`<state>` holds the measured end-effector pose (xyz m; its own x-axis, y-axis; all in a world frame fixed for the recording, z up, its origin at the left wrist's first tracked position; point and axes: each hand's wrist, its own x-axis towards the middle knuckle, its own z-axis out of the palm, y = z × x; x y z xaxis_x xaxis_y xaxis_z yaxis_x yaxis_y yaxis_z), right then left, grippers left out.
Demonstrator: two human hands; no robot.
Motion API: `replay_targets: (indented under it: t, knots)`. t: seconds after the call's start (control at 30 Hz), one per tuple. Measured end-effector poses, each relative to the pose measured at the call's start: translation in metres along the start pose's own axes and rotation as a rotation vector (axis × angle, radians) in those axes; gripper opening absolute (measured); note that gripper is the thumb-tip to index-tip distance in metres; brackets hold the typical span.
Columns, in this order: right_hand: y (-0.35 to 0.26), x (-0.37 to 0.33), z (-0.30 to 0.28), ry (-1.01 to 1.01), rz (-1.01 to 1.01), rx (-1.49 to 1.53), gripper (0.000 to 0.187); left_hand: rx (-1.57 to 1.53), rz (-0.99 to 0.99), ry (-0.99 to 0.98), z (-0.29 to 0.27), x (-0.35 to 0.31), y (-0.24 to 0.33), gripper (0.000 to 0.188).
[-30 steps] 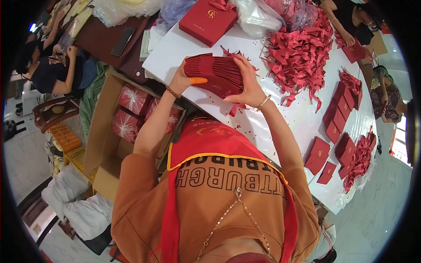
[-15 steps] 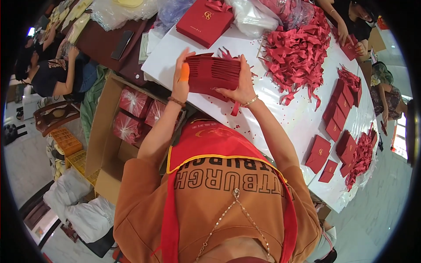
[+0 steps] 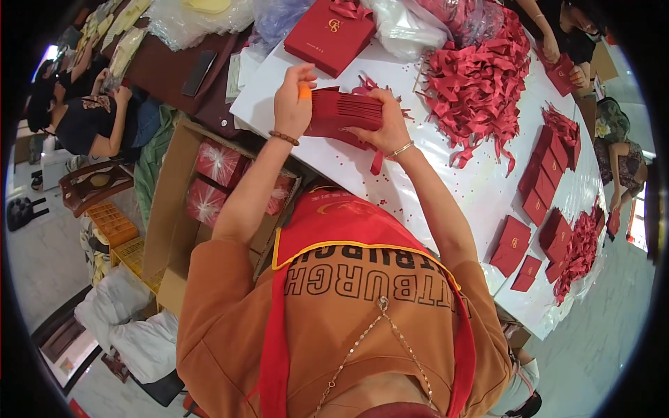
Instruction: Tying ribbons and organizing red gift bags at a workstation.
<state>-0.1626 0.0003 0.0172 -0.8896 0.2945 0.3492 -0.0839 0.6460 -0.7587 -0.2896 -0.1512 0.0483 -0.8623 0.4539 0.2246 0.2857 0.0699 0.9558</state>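
Note:
A thick stack of small red paper gift bags is held over the white table, its layered edges facing up. My right hand grips the stack's right end, with the thumb along the near side and the fingers behind. At the opposite end, my left hand has its fingers stretched out and its thumb side, with an orange finger cover, against the bags. A red ribbon hangs below the stack. Just beyond it, more red ribbon ends partly show behind my right hand.
Larger red bags lie stacked beyond my hands. A heap of red ribbons covers the table's middle, with small red bags to the right. An open carton with plastic-wrapped red packs stands left. Other people work around the table.
My left hand has loosened from flat against the stack's end and turned, fingers bending inward. My right hand has wrapped further round its end.

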Motion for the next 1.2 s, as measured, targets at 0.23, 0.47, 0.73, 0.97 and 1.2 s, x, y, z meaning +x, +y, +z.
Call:
replay_targets:
  t: [0.23,0.47,0.73,0.97,1.2]
  knots:
    - [-0.015,0.01,-0.003,0.032,0.038,-0.062,0.072,1.071,0.565,-0.595,0.0,0.006,0.038,0.06]
    - [-0.005,-0.002,-0.005,-0.073,0.075,-0.114,0.096,1.007,0.566,-0.582,0.001,0.001,0.036,0.053]
    - [0.007,-0.005,-0.012,-0.295,0.129,-0.18,0.104,1.003,0.587,-0.579,0.001,0.001,0.034,0.051]
    - [-0.009,-0.004,-0.008,-0.327,0.4,-0.277,0.109,1.006,0.595,-0.526,0.004,0.0,0.032,0.049]
    - [0.018,-0.003,-0.005,-0.345,0.229,-0.306,0.096,0.975,0.63,-0.6,0.004,0.009,0.027,0.047]
